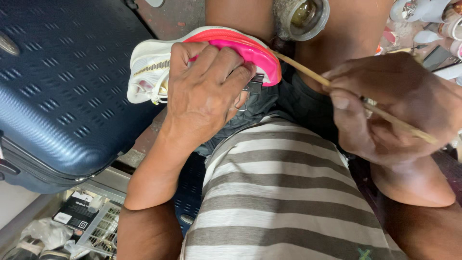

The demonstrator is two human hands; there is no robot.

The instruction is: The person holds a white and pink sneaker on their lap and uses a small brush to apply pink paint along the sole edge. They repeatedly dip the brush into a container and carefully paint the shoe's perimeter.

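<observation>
Head view: a small round jar (304, 17) sits at the far edge between the person's knees. Something dark and shiny is inside it, but what it is cannot be told, and its top is cut off. The left hand (207, 91) is closed around a white shoe (149, 62) with a pink and red sole (250, 48), holding it on the lap near the middle. A metal clip (253, 86) peeks out under the fingers. The right hand (385, 110) pinches a thin wooden stick (298, 65) whose tip touches the sole's right end. A big blue suitcase (62, 91) fills the left. A wire basket (103, 231) sits near the left, partly hidden.
</observation>
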